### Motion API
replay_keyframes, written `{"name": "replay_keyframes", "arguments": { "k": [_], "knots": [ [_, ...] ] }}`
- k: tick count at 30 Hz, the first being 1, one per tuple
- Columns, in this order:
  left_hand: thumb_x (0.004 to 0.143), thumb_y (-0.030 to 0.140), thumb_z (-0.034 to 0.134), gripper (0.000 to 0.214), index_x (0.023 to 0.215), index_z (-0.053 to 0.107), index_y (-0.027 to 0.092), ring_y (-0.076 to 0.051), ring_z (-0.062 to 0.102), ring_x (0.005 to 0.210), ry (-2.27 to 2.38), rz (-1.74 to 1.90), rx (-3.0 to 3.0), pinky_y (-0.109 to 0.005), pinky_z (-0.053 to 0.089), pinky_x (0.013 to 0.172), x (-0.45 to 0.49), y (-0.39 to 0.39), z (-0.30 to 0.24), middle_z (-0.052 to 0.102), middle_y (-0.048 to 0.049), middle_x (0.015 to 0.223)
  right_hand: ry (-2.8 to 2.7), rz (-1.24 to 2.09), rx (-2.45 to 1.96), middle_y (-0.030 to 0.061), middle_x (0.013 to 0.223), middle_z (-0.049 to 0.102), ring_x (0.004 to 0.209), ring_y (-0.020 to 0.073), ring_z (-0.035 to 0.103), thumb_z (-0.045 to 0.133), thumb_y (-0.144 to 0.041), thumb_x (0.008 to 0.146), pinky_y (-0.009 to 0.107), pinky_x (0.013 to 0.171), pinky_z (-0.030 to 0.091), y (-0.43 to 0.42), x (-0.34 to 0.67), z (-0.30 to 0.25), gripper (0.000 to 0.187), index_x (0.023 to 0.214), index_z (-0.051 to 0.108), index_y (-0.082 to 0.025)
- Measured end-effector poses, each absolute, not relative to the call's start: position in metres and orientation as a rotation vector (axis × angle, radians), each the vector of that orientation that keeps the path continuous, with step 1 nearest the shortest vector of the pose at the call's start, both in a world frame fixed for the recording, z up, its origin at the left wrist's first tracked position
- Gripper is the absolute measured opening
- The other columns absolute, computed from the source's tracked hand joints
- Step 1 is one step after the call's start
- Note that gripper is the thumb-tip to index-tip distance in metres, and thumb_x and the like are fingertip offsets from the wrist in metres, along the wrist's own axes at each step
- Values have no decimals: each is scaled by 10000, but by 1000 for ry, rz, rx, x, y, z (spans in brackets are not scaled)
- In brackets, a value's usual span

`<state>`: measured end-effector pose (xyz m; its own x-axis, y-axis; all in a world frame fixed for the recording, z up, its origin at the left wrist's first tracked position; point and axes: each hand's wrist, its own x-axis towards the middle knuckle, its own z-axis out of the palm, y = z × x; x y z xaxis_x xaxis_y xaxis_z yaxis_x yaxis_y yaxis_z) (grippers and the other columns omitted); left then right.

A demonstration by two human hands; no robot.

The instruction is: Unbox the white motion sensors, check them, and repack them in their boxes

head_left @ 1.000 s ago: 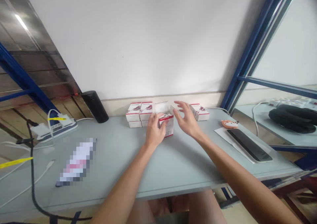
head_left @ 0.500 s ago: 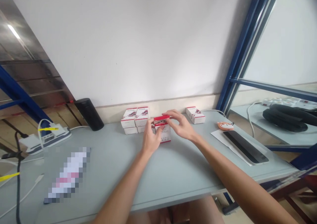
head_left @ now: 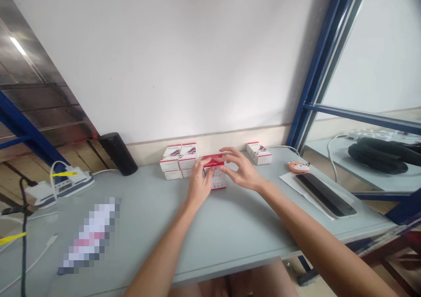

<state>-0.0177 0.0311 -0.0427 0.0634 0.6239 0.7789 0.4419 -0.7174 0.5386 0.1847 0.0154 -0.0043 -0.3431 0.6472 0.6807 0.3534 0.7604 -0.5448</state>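
Observation:
A small red-and-white carton [head_left: 217,183], with "DETECTOR" printed on its front, stands on the table near the middle. My left hand [head_left: 199,184] grips its left side, fingers over the top edge and thumb against the front. At the upper right corner is my right hand [head_left: 242,171], fingers curved and apart, with thumb and index fingertips at the carton's edge; whether they touch it I cannot tell. The carton's red top [head_left: 213,159] is partly covered by fingers. Just left, similar cartons [head_left: 171,164] are stacked in two layers by the wall.
Another such carton [head_left: 259,153] lies at the back right. A phone [head_left: 324,194] rests on white paper, near an orange animal-shaped object [head_left: 298,167]. Leftward are a black cylinder [head_left: 119,153], a power strip [head_left: 66,184] with cables and a blurred-out item [head_left: 90,238].
The carton's red top, seen nearly edge-on before, now shows more of its face. My right fingers have spread and drawn slightly back to the right. My left hand keeps its hold.

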Motion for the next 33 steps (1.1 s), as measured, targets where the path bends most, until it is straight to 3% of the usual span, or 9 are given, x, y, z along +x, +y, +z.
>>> {"name": "replay_keyframes", "arguments": {
  "k": [3, 5, 9, 13, 17, 23, 26, 30, 33],
  "knots": [
    [1001, 441, 569, 281, 1171, 584, 217, -225, 682, 1105, 1151, 1904, 1820, -372, 543, 970, -20, 36, -37, 695, -115, 1170, -1960, 628, -814, 127, 1575, 424, 1264, 277, 612, 759, -428, 880, 470, 1009, 564, 13, 178, -21, 829, 1593, 341, -354],
    [1009, 479, 538, 325, 1191, 551, 211, -211, 695, 1049, 1161, 2018, 1588, -338, 558, 910, -25, 38, -27, 699, -122, 1159, -1885, 777, -844, 128, 1470, 536, 1102, 249, 683, 785, -428, 847, 447, 910, 603, 13, 168, -26, 956, 1619, 227, -345],
    [1023, 471, 484, 347, 1231, 596, 216, -244, 647, 1194, 1439, 2134, 1483, -384, 513, 1028, -47, 40, -10, 670, -149, 1272, -1688, 563, -901, 87, 1283, 650, 870, 202, 672, 793, -377, 839, 393, 785, 595, 16, 138, -8, 740, 1474, 419, -311],
    [1017, 407, 460, 419, 1374, 558, 211, -305, 476, 1433, 1826, 2195, 1254, -509, 333, 1210, -75, 50, -16, 549, -188, 1483, -1895, 67, -930, 89, 1264, 658, 1040, 251, 630, 760, -318, 898, 416, 902, 545, 34, 95, 22, 605, 1449, 511, -312],
    [1039, 450, 350, 464, 1364, 569, 201, -298, 580, 1340, 1668, 2072, 1103, -485, 416, 1147, -93, 65, -35, 653, -181, 1365, -2303, -333, -811, 119, 1234, 648, 1187, 288, 549, 626, -206, 981, 445, 1008, 487, 65, 40, 33, 441, 1417, 579, -261],
    [1006, 600, 401, 563, 1388, 544, 212, -317, 616, 1282, 1581, 2058, 1173, -485, 472, 1085, -102, 72, -46, 660, -193, 1336, -2309, -188, -891, 108, 1394, 563, 1252, 272, 526, 541, -283, 1027, 402, 946, 536, 87, -5, 33, 479, 1503, 490, -307],
    [994, 598, 435, 599, 1419, 505, 182, -365, 530, 1374, 1590, 2038, 1208, -567, 403, 1134, -100, 68, -43, 608, -240, 1383, -2152, -88, -919, 80, 1552, 458, 1308, 248, 530, 520, -353, 1037, 408, 1034, 508, 90, 41, 22, 506, 1536, 438, -353],
    [1021, 403, 423, 540, 1516, 403, 189, -365, 347, 1506, 1752, 2221, 1289, -627, 265, 1196, -78, 50, -34, 470, -242, 1494, -1813, -221, -1586, 222, 1505, 493, 1442, 379, 404, 601, -347, 982, 577, 1182, 301, 94, 166, -10, 472, 1420, 567, -174],
    [990, 320, 486, 448, 1415, 522, 183, -351, 427, 1421, 1745, 2242, 1708, -582, 308, 1176, -50, 36, -31, 485, -222, 1418, -1545, -139, -2104, 328, 1396, 539, 1384, 436, 463, 652, -360, 934, 565, 1125, 333, 93, 246, -29, 557, 1383, 556, -44]
  ]
}}
